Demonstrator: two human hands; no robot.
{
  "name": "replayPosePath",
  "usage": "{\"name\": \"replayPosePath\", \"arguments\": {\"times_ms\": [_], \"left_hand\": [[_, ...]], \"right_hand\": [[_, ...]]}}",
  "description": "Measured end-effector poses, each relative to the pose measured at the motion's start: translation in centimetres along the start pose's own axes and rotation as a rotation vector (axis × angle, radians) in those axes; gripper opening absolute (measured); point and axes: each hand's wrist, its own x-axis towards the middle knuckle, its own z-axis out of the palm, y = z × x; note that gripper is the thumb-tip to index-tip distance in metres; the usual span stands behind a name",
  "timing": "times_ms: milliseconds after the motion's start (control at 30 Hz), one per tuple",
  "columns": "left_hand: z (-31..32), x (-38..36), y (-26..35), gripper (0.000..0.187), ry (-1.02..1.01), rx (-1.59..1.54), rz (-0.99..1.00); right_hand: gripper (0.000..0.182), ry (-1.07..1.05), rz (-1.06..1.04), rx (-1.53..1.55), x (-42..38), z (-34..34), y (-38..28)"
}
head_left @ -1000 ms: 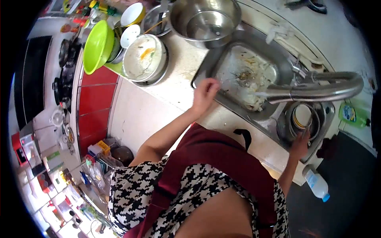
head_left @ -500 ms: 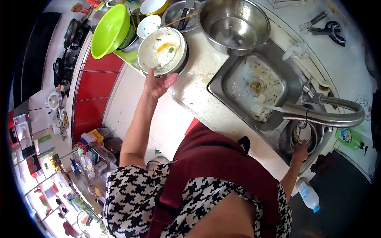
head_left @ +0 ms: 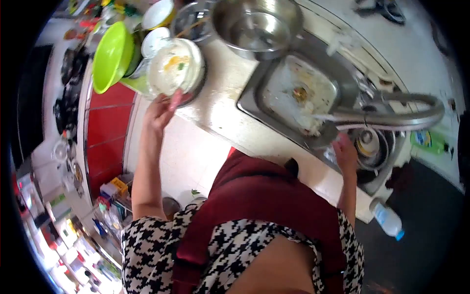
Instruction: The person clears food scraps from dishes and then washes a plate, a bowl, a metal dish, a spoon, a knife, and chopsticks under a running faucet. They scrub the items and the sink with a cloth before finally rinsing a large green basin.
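A white bowl [head_left: 164, 71] with orange and green food remains tilts away from another pale bowl [head_left: 196, 61] behind it. The fingers and thumb of my left hand [head_left: 163, 111] close on its near rim. My right hand [head_left: 346, 156] is over the divider between the two sink basins, its fingers smeared by motion. A whitish patch shows beside its fingers; I cannot make out what it is. Right of that hand, the small basin holds round metal ware and a bowl [head_left: 367, 143]. Water runs from the faucet [head_left: 387, 117] into the large basin [head_left: 274, 100], where food scraps lie.
A large steel pot [head_left: 257, 46] stands at the sink's far left corner. A green basin [head_left: 112, 56], a yellow-and-white bowl [head_left: 157, 14] and a small white bowl [head_left: 155, 41] crowd the counter. Green soap [head_left: 428, 141] and a blue-capped bottle [head_left: 388, 220] are at right.
My left hand has closed on the bowl's rim and the bowl tilts more. My right hand has come up and left, out of the small basin. The view has shifted.
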Motion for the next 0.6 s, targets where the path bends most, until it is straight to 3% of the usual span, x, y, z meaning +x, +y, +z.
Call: {"name": "replayPosePath", "arguments": {"times_ms": [67,100,133,167,267,333,433,533,600], "left_hand": [[-4.7,2.0,2.6,0.030,-0.185,0.232,-0.097],[-1.6,-0.3,0.8,0.032,-0.060,0.247,0.026],[-1.6,-1.2,0.5,0.033,-0.009,0.153,0.027],[-2.4,-1.8,0.8,0.033,-0.084,0.069,-0.073],[-1.0,-5.4,-1.5,0.039,0.038,0.386,0.141],[-0.3,-7.8,-2.4,0.048,-0.185,0.588,0.140],[1.7,-9.9,-5.1,0.058,-0.293,0.857,0.099],[2.5,-9.2,-8.6,0.060,-0.449,0.888,-0.120],[3.6,-7.6,-11.8,0.060,-0.415,0.950,-0.276]], "right_hand": [[0.037,0.012,-0.031,-0.031,2.0,1.6,0.1],[0.038,0.112,-0.152,-0.068,2.7,2.1,0.2],[0.038,0.210,-0.278,-0.110,3.7,2.5,0.9],[0.039,0.221,-0.267,-0.176,5.2,3.7,3.0],[0.042,0.269,-0.287,-0.221,6.3,3.8,5.3],[0.043,0.292,-0.275,-0.221,6.0,3.1,5.0],[0.042,0.364,-0.219,-0.254,5.6,2.5,4.9],[0.037,0.148,0.066,0.221,4.9,0.8,1.3],[0.039,0.009,0.032,0.728,5.7,2.7,1.6]]}}
